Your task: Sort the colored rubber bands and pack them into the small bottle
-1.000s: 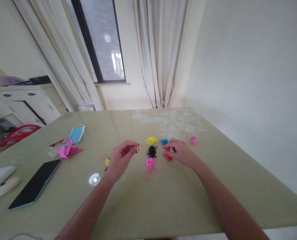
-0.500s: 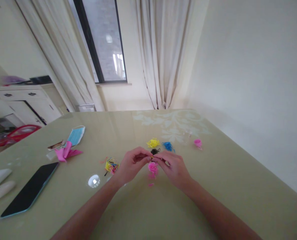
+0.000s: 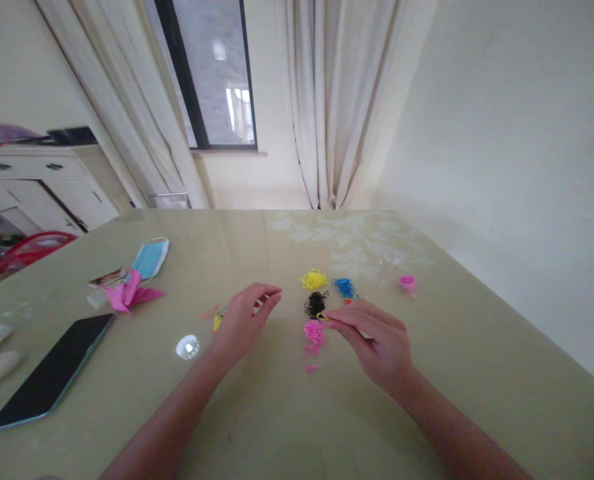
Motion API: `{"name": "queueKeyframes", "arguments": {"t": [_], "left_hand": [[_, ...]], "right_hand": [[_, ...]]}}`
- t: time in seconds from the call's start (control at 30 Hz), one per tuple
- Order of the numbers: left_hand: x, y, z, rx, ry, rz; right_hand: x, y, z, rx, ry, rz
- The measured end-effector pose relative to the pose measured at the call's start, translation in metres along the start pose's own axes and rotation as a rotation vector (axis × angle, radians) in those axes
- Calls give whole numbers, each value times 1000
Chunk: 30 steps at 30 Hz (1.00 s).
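Between the thumb and fingers of my right hand (image 3: pixel 381 340) is a small yellow rubber band (image 3: pixel 321 317), held above the gap between the black pile (image 3: pixel 317 304) and the pink pile (image 3: pixel 313 333) of rubber bands. My left hand (image 3: pixel 244 320) hovers to the left with nothing visible in it, thumb and fingers slightly apart. It partly hides a mixed-colour pile of bands (image 3: pixel 217 321). Behind the black pile lie a yellow pile (image 3: pixel 313 279) and a blue pile (image 3: pixel 345 287). A bit of red (image 3: pixel 347 302) shows beside my right fingers, mostly covered by that hand.
A pink cup-like item (image 3: pixel 407 285) stands at the right. On the left are a black-screened tablet (image 3: pixel 54 370), a pink folded paper shape (image 3: pixel 129 293), a blue face mask (image 3: pixel 151 259) and a shiny round object (image 3: pixel 187 347). A wall borders the table's right side.
My hands, together before, have moved apart. The left went left and the right went right with the yellow rubber band, uncovering the black pile. The view has shifted slightly.
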<state>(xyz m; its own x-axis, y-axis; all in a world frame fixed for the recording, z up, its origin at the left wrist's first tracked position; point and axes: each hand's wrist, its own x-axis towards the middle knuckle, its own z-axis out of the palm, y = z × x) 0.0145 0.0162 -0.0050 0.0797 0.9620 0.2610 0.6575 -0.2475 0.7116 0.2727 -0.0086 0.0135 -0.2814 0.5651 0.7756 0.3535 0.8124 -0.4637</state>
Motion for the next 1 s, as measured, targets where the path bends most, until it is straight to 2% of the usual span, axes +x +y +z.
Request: {"name": "queueKeyframes", "arguments": {"t": [0.03, 0.1, 0.17, 0.23, 0.33, 0.4, 0.53, 0.7, 0.87, 1.0], "left_hand": [[2, -5, -5, 225, 33, -1], [4, -15, -15, 596, 22, -54], [4, -23, -22, 808, -41, -144], [4, -29, -27, 897, -117, -230], [6, -37, -29, 872, -208, -271], [10, -41, -28, 809, -228, -261], [16, -46, -25, 725, -202, -258], [17, -51, -27, 696, -188, -223], [18, -57, -24, 670, -144, -214], [20, -58, -21, 658, -132, -236]], "right_hand": [[2, -5, -4, 9, 14, -26], [5, -13, -10, 15, 18, -66], [6, -19, -13, 0, 1, -90], [6, -21, -14, -18, -14, -110], [3, -16, -11, -31, -17, -114], [3, -6, -8, -33, -24, -66], [17, 31, -2, -102, -130, 104], [58, 79, 15, -462, -357, 212], [71, 100, 42, -505, -394, 222], [64, 110, 42, -509, -388, 267]]}}
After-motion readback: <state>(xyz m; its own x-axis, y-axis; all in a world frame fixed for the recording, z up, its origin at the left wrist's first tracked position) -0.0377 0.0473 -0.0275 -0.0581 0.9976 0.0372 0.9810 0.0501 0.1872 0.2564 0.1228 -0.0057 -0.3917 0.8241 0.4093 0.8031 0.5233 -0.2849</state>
